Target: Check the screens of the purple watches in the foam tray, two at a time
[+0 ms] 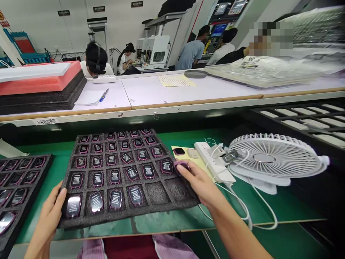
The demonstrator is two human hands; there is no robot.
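A dark grey foam tray (159, 207) tilts towards me above the green bench, its pockets holding several smartwatch bodies (115, 176) with purple frames and white text on dark screens. My left hand (51, 208) is closed on the tray's left edge, thumb on top. At the tray's right edge, my right hand (198, 180) pinches another smartwatch body (182, 164) between thumb and fingers. Whether these fingers also grip the tray edge is hidden. Two front right pockets show bare foam.
A second foam tray (40, 172) of watches lies at left. To the right are a power strip (212, 160), cables and a white fan (265, 158). One watch (179, 151) rests on yellow paper. Behind runs a raised shelf (140, 88); several people sit beyond.
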